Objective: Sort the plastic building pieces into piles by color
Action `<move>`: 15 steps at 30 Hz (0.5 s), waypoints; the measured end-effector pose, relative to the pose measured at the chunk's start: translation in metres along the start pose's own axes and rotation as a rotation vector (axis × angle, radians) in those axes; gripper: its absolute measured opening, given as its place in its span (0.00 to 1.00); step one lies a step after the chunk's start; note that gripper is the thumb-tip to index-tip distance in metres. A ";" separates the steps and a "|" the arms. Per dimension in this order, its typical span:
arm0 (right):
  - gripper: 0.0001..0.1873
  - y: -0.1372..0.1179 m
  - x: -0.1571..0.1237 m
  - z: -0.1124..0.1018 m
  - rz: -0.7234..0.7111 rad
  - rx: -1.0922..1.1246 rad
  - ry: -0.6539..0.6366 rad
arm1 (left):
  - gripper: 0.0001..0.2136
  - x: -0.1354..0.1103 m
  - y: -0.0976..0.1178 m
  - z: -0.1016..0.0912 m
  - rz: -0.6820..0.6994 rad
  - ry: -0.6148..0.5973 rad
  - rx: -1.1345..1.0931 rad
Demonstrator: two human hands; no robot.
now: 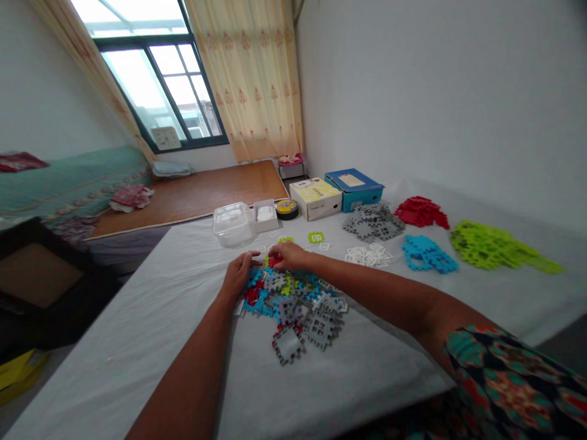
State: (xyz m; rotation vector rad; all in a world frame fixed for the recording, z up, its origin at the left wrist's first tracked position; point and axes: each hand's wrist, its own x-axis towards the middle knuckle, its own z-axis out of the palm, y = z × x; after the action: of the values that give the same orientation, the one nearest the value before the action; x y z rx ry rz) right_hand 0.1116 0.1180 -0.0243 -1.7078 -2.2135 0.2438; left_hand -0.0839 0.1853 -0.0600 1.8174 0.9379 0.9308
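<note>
A mixed heap of flat interlocking plastic tiles (293, 305), grey, blue, red and green, lies on the white-covered table (151, 318) in front of me. Both my hands rest at its far edge. My left hand (239, 273) has its fingers curled down onto the tiles. My right hand (288, 255) is closed over a small red tile (275, 262) at the top of the heap. The two hands almost touch.
Sorted piles lie to the right: grey (372, 221), red (420, 212), blue (427, 254), lime green (498, 246), small white tiles (369, 255). Behind stand a clear plastic container (232, 223), a tape roll (287, 208), a yellow-white box (316, 197) and a blue box (354, 187).
</note>
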 end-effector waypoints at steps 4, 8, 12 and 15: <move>0.14 0.005 -0.007 -0.013 0.037 0.073 0.041 | 0.35 -0.001 0.006 -0.001 -0.008 0.001 0.021; 0.14 0.022 -0.023 -0.030 0.079 0.056 0.173 | 0.35 -0.001 0.007 -0.004 -0.016 -0.004 0.055; 0.14 0.064 -0.056 -0.059 0.139 0.067 0.298 | 0.34 0.000 0.000 -0.007 -0.050 -0.032 0.063; 0.14 0.117 -0.096 -0.090 0.210 0.064 0.368 | 0.34 0.002 -0.002 -0.008 -0.062 -0.043 0.066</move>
State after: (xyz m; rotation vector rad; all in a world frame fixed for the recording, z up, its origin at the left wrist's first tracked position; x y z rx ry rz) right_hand 0.2720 0.0506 0.0057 -1.7859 -1.7496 0.0422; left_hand -0.0904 0.1911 -0.0587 1.8455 1.0024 0.8281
